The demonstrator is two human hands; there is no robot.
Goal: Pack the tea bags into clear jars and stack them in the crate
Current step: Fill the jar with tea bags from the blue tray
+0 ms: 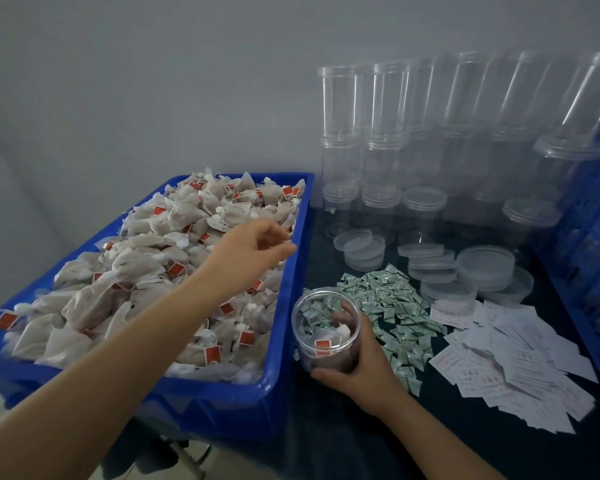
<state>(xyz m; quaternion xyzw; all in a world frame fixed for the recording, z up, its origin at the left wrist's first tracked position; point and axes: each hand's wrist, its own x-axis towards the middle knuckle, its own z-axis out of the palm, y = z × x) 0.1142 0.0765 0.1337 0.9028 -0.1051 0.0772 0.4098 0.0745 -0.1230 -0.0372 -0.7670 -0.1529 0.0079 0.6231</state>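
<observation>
A blue bin (284, 382) on the left is heaped with beige tea bags (146, 265) carrying red tags. My left hand (253, 249) hovers over the heap near the bin's right wall, fingers curled loosely, and I cannot tell whether it holds a bag. A clear jar (326, 332) stands open on the dark table just right of the bin, with a few tea bags inside. My right hand (361, 362) wraps around the jar from the right.
Stacked empty clear jars (388, 133) line the back wall. Loose clear lids (485, 268) lie in front of them. Small green-and-white sachets (392, 306) and white paper slips (510, 362) are spread over the table. A blue crate (589, 237) stands at the right edge.
</observation>
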